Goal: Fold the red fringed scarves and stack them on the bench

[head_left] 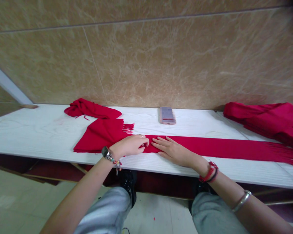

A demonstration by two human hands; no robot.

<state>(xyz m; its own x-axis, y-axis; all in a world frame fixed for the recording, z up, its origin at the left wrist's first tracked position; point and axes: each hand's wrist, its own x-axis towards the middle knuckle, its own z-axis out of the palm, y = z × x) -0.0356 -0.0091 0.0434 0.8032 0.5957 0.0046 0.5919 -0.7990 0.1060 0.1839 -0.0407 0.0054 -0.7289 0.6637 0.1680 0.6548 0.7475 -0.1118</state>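
Note:
A long red scarf point(207, 147) lies flat along the white bench top, its fringed end reaching to the right. My left hand point(132, 145) rests on it with bent fingers, which look closed on the cloth; what sits under the fingertips is hidden. Close beside it, my right hand point(172, 151) lies flat on the scarf with its fingers spread. Left of my hands is a wider piece of folded red cloth point(101, 135), with a short fringe sticking out at its right edge. Whether it joins the long strip is hidden by my left hand.
A crumpled red cloth point(91, 110) lies at the back left. Near the wall stands a phone point(167, 116), its screen blurred. Piled red fabric point(266, 118) covers the back right. The white bench point(39, 130) runs along a brown marbled wall point(161, 65).

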